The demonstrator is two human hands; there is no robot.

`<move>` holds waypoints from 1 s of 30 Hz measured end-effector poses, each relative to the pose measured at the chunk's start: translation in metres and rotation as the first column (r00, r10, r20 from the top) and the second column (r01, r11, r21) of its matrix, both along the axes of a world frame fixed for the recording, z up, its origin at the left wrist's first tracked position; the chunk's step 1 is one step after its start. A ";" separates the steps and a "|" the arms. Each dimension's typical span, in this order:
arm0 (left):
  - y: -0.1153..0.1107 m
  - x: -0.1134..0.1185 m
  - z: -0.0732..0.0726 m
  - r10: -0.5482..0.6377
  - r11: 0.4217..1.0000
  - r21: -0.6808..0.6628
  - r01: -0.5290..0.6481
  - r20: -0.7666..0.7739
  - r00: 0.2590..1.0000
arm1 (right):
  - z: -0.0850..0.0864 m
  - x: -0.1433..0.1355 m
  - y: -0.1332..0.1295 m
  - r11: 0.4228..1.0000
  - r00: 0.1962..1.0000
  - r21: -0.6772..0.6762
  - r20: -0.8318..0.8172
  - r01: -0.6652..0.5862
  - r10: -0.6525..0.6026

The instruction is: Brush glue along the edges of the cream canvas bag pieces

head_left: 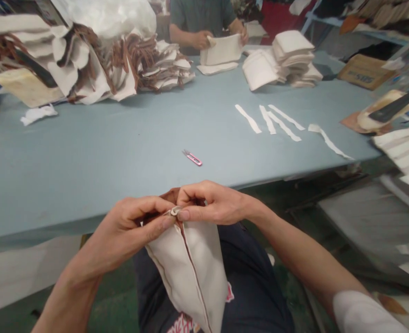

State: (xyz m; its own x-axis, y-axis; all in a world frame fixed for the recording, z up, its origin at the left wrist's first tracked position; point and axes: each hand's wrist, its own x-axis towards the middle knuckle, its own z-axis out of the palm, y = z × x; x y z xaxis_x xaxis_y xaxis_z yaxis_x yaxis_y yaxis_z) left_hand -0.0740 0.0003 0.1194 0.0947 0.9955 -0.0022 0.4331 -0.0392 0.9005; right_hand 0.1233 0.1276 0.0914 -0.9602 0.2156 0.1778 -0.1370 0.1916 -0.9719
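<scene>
A cream fabric piece [204, 259] with a brown inner side and a long seam down its middle hangs over my lap. Its top edge is pinched between both hands, near the end of the seam. My left hand [138, 222] grips the edge from the left with thumb and fingers. Close beside it, my right hand [207, 203] pinches the same edge, where the cloth is bunched into a small fold. Beyond my hands, pink-handled thread snips [192, 157] lie on the blue-green table [121, 152].
Several white strips [248, 119] lie to the right on the table. Heaped cream and brown pieces [103, 64] fill the back left. A stack of cream pieces [291, 55] stands near a cardboard box [366, 71]. Across the table, a person's hands [202, 40] hold a cream piece [221, 49].
</scene>
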 end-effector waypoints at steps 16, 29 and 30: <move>-0.010 0.012 -0.018 0.238 0.970 0.063 -0.237 -0.018 0.971 | -0.005 -0.005 -0.016 0.972 0.990 0.187 -0.060 0.140 -0.131; -0.028 0.015 0.013 0.168 0.951 0.307 -0.043 -0.393 0.904 | 0.025 -0.005 -0.022 0.949 0.999 0.314 -0.030 0.038 -0.030; -0.029 0.016 0.013 0.188 0.940 0.338 -0.038 -0.424 0.886 | 0.028 -0.006 -0.023 0.933 0.999 0.356 -0.006 0.047 -0.048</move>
State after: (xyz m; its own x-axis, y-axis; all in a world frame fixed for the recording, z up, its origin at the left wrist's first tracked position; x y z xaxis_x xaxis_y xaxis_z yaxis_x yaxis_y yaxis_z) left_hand -0.0578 -0.0286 0.1327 0.0449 0.9547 0.2943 0.8016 -0.2102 0.5597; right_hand 0.1176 0.1047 0.1192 -0.9510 0.1837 0.2487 -0.1167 0.5315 -0.8390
